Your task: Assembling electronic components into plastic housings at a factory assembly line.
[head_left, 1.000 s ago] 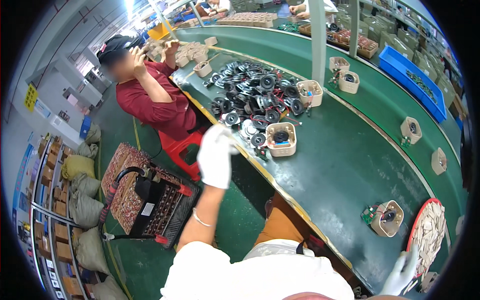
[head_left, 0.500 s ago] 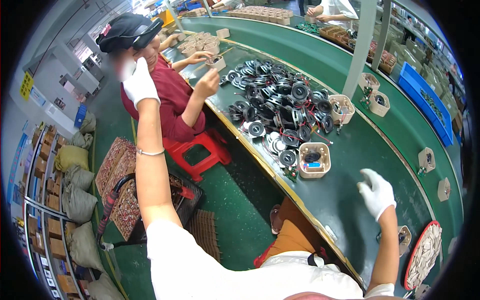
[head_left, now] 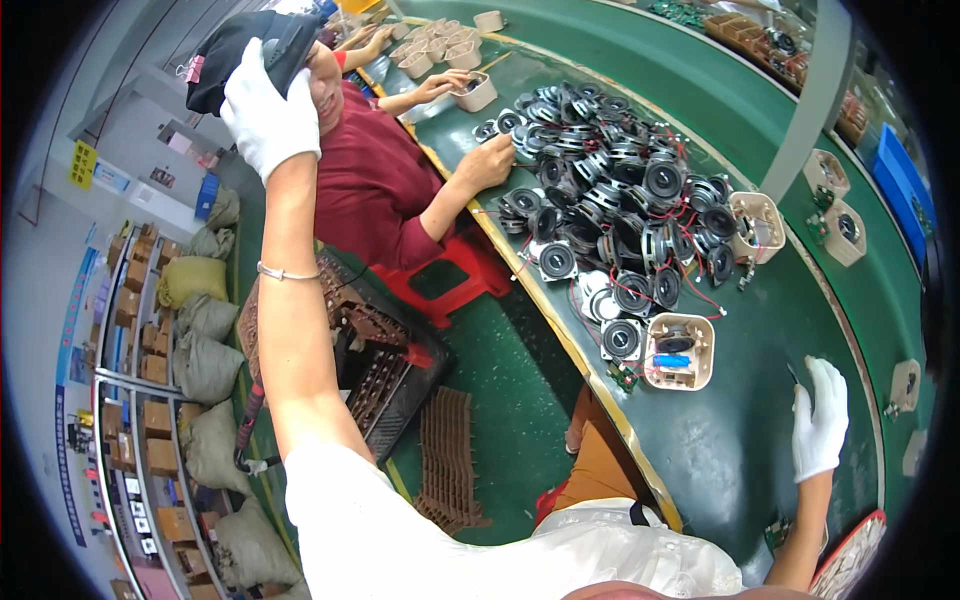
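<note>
Slanting forward-left, thin dark rod [head_left: 793, 374]

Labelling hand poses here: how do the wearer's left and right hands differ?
The left hand is raised against a black cap; the right hand is over the green bench.
The left hand has a bracelet at its wrist; the right hand shows none.
The right hand has a thin dark item at its fingers, grip unclear; the left hand shows none.
Both are gloved in white.
</note>
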Tool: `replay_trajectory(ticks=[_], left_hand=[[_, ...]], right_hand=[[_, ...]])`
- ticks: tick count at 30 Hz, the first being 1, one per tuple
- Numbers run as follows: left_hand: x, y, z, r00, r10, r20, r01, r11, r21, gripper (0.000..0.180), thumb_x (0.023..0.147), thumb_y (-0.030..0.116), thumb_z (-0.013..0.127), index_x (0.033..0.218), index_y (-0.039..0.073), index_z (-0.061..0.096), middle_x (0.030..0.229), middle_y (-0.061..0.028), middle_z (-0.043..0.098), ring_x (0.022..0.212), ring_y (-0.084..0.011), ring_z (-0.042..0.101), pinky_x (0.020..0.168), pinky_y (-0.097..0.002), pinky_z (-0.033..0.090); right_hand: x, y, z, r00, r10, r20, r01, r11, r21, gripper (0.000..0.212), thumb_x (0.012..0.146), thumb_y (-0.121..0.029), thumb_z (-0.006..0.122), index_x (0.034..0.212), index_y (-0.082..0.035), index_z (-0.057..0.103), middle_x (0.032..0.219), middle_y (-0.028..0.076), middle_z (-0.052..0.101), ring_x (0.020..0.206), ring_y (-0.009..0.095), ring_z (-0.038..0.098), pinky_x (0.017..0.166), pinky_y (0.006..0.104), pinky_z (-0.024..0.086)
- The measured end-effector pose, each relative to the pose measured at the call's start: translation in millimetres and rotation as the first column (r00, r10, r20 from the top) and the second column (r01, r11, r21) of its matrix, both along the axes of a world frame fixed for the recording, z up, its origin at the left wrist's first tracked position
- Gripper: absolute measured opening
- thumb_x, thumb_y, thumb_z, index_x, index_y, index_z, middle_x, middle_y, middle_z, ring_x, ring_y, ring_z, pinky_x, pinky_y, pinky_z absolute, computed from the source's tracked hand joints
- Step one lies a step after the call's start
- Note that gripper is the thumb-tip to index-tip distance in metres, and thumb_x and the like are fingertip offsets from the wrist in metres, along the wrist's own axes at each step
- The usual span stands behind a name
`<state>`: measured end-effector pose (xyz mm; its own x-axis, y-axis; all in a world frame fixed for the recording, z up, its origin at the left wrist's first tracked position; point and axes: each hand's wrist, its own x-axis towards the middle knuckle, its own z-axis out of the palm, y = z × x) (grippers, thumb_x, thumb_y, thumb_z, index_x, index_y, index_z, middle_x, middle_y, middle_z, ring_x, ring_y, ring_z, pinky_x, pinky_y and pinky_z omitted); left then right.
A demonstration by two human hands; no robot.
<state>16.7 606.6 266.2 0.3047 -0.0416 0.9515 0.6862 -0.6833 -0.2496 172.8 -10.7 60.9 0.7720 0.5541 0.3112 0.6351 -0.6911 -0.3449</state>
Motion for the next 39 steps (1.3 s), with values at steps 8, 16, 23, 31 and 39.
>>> replay_trajectory(ticks=[8, 16, 23, 31, 39], left_hand=[[-26.9, 14.4, 45.9, 0.98, -0.193, -0.041, 0.169, 0.928, -0.333, 0.037, 0.083, 0.027, 0.079, 0.11, 0.004, 0.074, 0.108, -0.015, 0.072, 0.101, -0.0306, 0.067, 0.093, -0.0379, 0.05], [-7.8, 20.0, 73.0, 0.98, -0.192, -0.054, 0.148, 0.881, -0.449, 0.025, 0.087, 0.02, 0.076, 0.107, 0.004, 0.076, 0.104, -0.011, 0.073, 0.097, -0.0227, 0.067, 0.09, -0.0337, 0.051], [1.0, 16.9, 79.4, 0.971, -0.215, -0.108, 0.135, 0.857, -0.498, 0.022, 0.085, 0.015, 0.079, 0.103, 0.004, 0.075, 0.099, -0.008, 0.071, 0.089, -0.0192, 0.067, 0.08, -0.031, 0.052], [-4.5, 23.6, 100.5, 0.951, -0.195, -0.242, 0.062, 0.882, -0.468, 0.021, 0.084, 0.015, 0.08, 0.102, 0.006, 0.074, 0.086, -0.0057, 0.066, 0.071, -0.0163, 0.061, 0.065, -0.0299, 0.048], [-15.0, 28.8, 105.7, 0.929, -0.207, -0.306, 0.023, 0.86, -0.51, 0.023, 0.085, 0.015, 0.079, 0.105, 0.004, 0.075, 0.086, -0.0076, 0.067, 0.073, -0.0183, 0.063, 0.068, -0.0303, 0.05]], right_hand=[[8.8, 186.0, 116.1, 0.565, 0.818, -0.107, -0.707, 0.547, 0.449, 0.031, 0.084, -0.002, 0.065, 0.115, -0.003, 0.068, 0.103, 0.017, 0.068, 0.088, 0.036, 0.067, 0.08, 0.0398, 0.055], [50.6, 433.0, 151.1, 0.115, 0.914, -0.389, -0.384, 0.402, 0.831, 0.039, 0.095, -0.023, 0.063, 0.127, 0.0, 0.064, 0.114, 0.009, 0.069, 0.096, 0.018, 0.067, 0.081, 0.0321, 0.055], [25.0, 601.8, 197.8, 0.083, 0.973, -0.215, -0.3, 0.23, 0.926, 0.035, 0.091, -0.013, 0.07, 0.124, -0.002, 0.061, 0.121, 0.011, 0.057, 0.103, 0.018, 0.062, 0.087, 0.0319, 0.056], [14.5, 649.1, 220.2, -0.353, 0.932, 0.083, 0.246, 0.007, 0.969, 0.045, 0.097, -0.017, 0.066, 0.137, 0.0, 0.055, 0.132, 0.008, 0.062, 0.122, 0.016, 0.059, 0.099, 0.0325, 0.052], [3.2, 665.9, 207.8, -0.331, 0.917, 0.222, 0.051, -0.218, 0.975, 0.047, 0.098, -0.017, 0.064, 0.139, 0.001, 0.052, 0.132, 0.012, 0.062, 0.119, 0.017, 0.061, 0.103, 0.0311, 0.051]])
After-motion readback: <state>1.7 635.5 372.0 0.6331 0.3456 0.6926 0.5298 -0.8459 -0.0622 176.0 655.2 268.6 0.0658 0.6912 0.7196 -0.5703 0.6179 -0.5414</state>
